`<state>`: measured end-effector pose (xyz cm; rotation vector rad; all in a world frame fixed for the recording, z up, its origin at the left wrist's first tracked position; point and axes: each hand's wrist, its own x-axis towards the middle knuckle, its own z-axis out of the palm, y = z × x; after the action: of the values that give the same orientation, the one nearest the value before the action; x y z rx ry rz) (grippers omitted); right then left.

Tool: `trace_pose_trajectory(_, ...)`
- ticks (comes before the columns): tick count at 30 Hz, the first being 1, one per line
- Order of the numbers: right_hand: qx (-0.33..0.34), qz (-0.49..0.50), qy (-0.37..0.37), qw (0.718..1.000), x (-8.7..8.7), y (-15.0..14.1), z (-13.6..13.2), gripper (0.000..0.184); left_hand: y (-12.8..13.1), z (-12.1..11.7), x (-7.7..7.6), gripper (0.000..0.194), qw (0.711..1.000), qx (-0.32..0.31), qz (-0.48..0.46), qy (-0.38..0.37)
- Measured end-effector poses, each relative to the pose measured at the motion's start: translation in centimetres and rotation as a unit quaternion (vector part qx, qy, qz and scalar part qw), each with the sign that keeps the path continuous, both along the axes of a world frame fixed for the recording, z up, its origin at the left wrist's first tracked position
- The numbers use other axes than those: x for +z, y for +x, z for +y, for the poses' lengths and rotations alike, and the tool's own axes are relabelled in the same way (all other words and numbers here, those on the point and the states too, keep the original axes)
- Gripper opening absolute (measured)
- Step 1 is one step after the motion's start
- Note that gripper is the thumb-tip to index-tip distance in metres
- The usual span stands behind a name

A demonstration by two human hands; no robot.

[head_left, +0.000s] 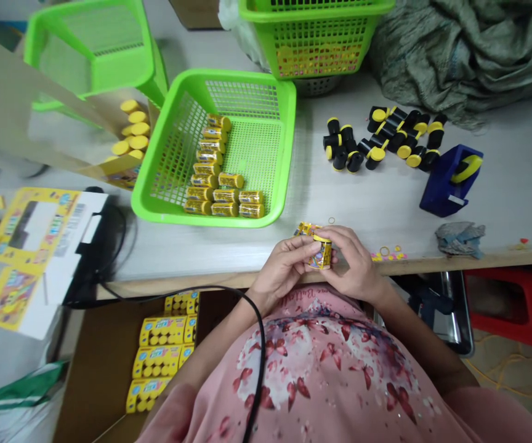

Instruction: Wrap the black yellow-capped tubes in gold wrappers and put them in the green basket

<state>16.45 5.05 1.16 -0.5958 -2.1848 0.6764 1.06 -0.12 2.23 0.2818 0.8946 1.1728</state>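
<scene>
The fingers of both hands were closed around a small yellow labelled canister (320,255). The left hand (284,269) supported it from the side, with the thumb lying along its upper part, while the right hand (351,261) curled over from the other side, its fingertips (331,241) near the yellow cap. The canister stood slightly tilted just inside the front edge of the tabletop (247,280), close to the person's chest. This two-handed hold seemed to steady the canister and keep its cap end within reach. Its wrap was bright yellow with coloured print, too small to read.

Just beyond the fingers lay a small heap of printed yellow strips (303,229) and a rubber band (331,220), with more bands (385,251) farther right along the front edge. Behind them stood a green mesh basket (242,75), where similar canisters (213,178) lay on their sides in close rows, probably packed that way to stop them rolling. A loose cluster of black cylinders with yellow ends (377,138) lay to its right, near a blue tape dispenser (446,184). Below the tabletop's front edge, a cardboard box (104,351) held yellow packs (157,363).
</scene>
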Motion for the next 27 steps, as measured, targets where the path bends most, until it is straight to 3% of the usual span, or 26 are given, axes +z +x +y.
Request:
trace_pose_trajectory(6,-0.01,0.003,0.042,0.999,0.3,0.0,0.2,0.047,0.1,0.1,0.3,0.029,0.998,0.014,0.052,-0.01)
trace_pose_trajectory(11,-0.013,0.002,0.06,0.998,-0.6,-0.2,-0.2,0.052,0.3,0.1,-0.1,0.028,0.991,0.06,0.12,-0.014)
trace_pose_trajectory(15,-0.014,0.005,0.007,1.0,-1.1,-0.3,-0.4,0.057,0.3,0.1,-0.1,0.029,0.987,0.078,0.141,-0.005)
trace_pose_trajectory(20,-0.029,0.003,-0.068,0.997,-0.9,-0.3,-0.1,0.051,-0.1,0.0,-0.2,0.029,0.999,0.028,0.04,-0.014)
trace_pose_trajectory(27,-0.033,-0.013,0.033,0.999,-0.5,-0.1,0.4,0.047,-0.3,0.2,-0.2,0.029,0.997,0.025,0.064,-0.032)
